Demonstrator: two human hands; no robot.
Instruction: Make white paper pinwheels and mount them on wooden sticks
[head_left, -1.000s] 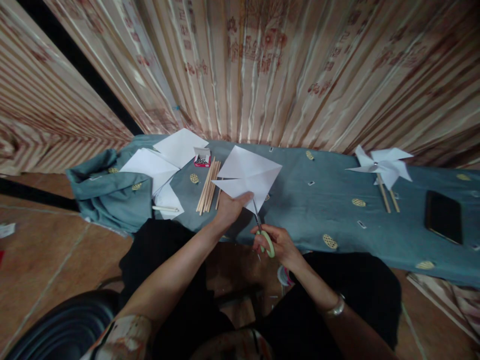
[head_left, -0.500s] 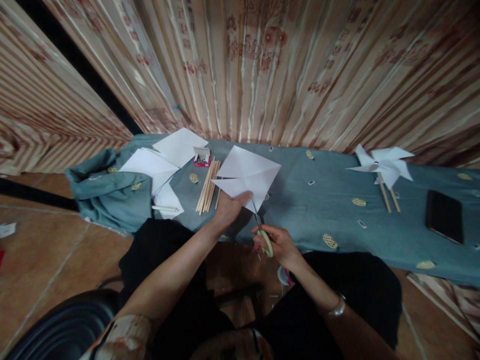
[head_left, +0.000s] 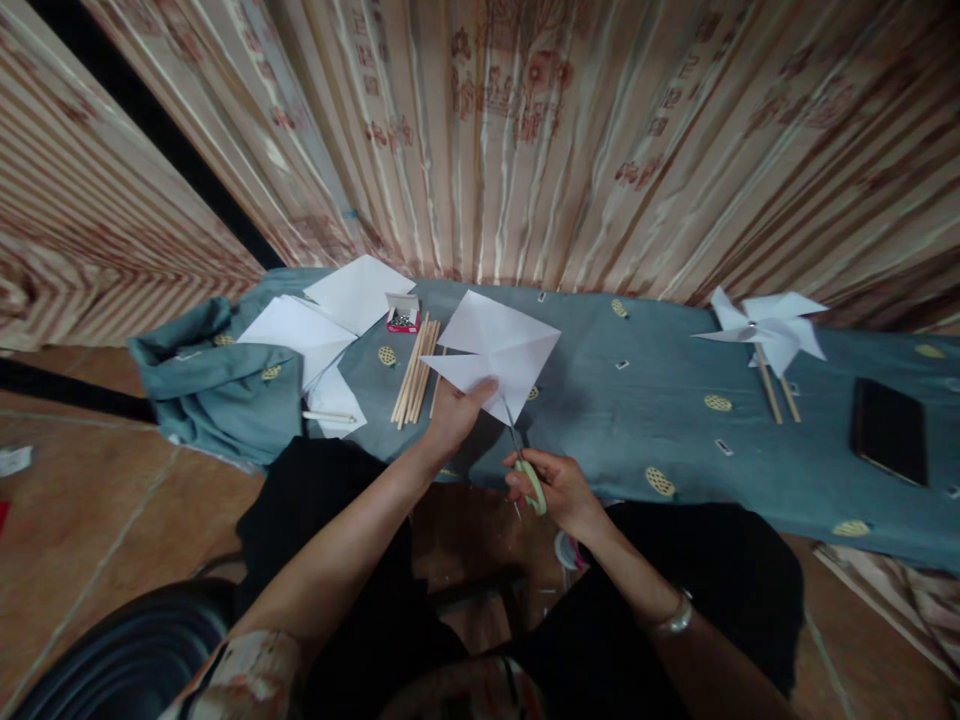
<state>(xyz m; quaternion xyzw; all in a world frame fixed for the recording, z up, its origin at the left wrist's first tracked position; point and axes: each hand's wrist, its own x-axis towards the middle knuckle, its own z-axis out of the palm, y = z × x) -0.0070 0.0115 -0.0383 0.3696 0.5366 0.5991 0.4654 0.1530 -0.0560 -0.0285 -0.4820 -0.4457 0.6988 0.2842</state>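
Observation:
A creased square of white paper (head_left: 499,340) is held up over the table by my left hand (head_left: 456,412), thumb on top and fingers beneath. One slit runs into its left side. My right hand (head_left: 551,485) is closed round the green handles of a pair of scissors (head_left: 534,487), whose blades reach the paper's near corner. Just left of the paper lie several wooden sticks (head_left: 414,372). Behind them stands a small open red box (head_left: 403,315) with tiny metallic pieces inside.
More white paper sheets (head_left: 296,330) and a pen (head_left: 330,416) lie at the left. Two finished paper pinwheels (head_left: 776,325) on sticks and a dark phone-like slab (head_left: 889,430) rest on the right of the cloth-covered table (head_left: 615,400). A curtain (head_left: 495,130) hangs behind.
My left thumb has slid very slightly left on the paper. The scissors stay at the near corner, and the rest looks the same.

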